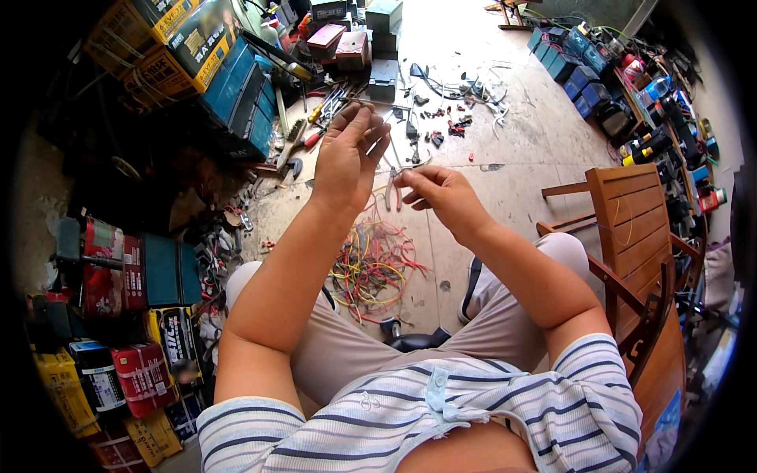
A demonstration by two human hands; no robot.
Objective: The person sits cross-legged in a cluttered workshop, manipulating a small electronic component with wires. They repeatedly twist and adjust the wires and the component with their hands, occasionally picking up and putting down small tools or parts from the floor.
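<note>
My left hand (344,154) is raised in the middle, its thumb and fingers pinched together. Lower and to the right, my right hand (445,195) has its thumb and forefinger closed in a pinch. Thin strands show near both sets of fingertips, but whatever the fingers hold is too fine to make out. Red-handled pliers (393,195) lie on the floor just left of my right fingertips. Below the hands, between my legs, a tangled heap of red, yellow and dark wires (377,264) is spread on the floor.
Small black and red connectors (451,124) and wire scraps lie farther off. Tools and a brush (293,134) are at the left, beside stacked battery boxes (169,59). A wooden chair (633,209) stands at the right; batteries and bottles (587,87) line the far right.
</note>
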